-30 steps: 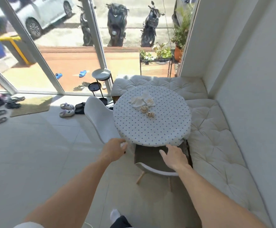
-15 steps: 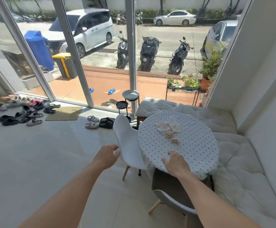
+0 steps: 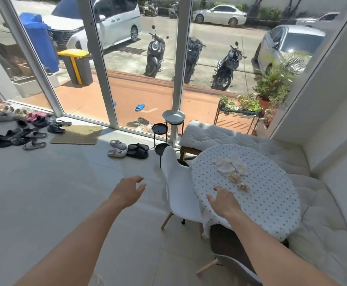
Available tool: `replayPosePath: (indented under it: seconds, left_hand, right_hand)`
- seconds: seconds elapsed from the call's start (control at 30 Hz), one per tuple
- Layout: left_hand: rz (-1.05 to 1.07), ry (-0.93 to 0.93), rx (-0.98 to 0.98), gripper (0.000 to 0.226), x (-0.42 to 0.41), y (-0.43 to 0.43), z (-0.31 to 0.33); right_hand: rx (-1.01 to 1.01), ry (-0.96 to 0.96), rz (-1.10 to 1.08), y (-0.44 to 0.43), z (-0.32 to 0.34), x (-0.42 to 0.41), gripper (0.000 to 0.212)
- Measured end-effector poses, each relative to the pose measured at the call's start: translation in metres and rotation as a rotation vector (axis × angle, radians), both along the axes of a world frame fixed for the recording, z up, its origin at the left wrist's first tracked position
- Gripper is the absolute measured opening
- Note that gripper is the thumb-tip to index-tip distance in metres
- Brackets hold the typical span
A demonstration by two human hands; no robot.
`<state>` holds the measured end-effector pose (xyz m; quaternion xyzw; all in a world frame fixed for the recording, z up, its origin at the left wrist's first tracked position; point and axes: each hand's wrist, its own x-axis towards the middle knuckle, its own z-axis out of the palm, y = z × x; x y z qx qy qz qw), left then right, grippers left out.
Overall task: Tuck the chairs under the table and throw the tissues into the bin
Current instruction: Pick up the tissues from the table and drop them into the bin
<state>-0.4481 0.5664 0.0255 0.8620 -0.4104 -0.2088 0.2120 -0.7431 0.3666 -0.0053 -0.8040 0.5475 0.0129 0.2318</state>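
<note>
A round table [image 3: 271,205] with a dotted white cloth stands at the right. Crumpled tissues [image 3: 231,166] lie on its far half. A white chair [image 3: 178,188] stands at the table's left side, its back away from the edge. A grey chair [image 3: 232,263] sits pushed partly under the near edge. My left hand [image 3: 129,190] hovers open over the floor, left of the white chair. Over the table's near-left edge my right hand [image 3: 224,201] is open and holds nothing. No bin is visible indoors.
White cushioned benches [image 3: 323,234] wrap the table's far and right sides. A black tiered stand [image 3: 164,133] with a white dish stands behind the white chair. Sandals [image 3: 127,149] and several shoes [image 3: 19,133] lie by the glass wall and a doormat [image 3: 77,135].
Both hands have left the grey chair's back and risen. My right hand moved over the table edge, my left swung out to the left. The view lifted and turned left.
</note>
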Motion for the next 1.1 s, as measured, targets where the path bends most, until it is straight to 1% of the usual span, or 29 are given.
replayPosePath:
  seconds: [0.23,0.47,0.67,0.77,0.93,1.03,1.1]
  left_hand:
    - [-0.013,-0.011,0.011,0.044,0.101,0.0,0.001]
    - [-0.061,-0.017,0.017,0.045,0.163,-0.047,0.009]
    - [-0.115,-0.035,0.031,0.046,0.198,-0.126,0.01]
    - [-0.168,-0.039,0.07,0.045,0.212,-0.174,0.008]
    - [-0.244,-0.049,0.128,0.043,0.223,-0.265,0.007]
    - [-0.292,-0.021,0.143,0.036,0.222,-0.322,-0.001]
    - [-0.347,0.004,0.151,0.035,0.214,-0.359,-0.006]
  right_hand:
    - [0.054,-0.057,-0.06,0.009,-0.014,0.085,0.058]
    - [0.086,-0.069,-0.108,-0.025,-0.031,0.146,0.061]
    - [0.099,-0.092,-0.161,-0.09,-0.042,0.18,0.06]
    - [0.123,-0.097,-0.21,-0.128,-0.046,0.187,0.06]
    - [0.21,-0.08,-0.289,-0.186,-0.071,0.179,0.061]
    - [0.229,-0.067,-0.347,-0.214,-0.082,0.168,0.062]
    - [0.243,-0.055,-0.391,-0.229,-0.088,0.158,0.062]
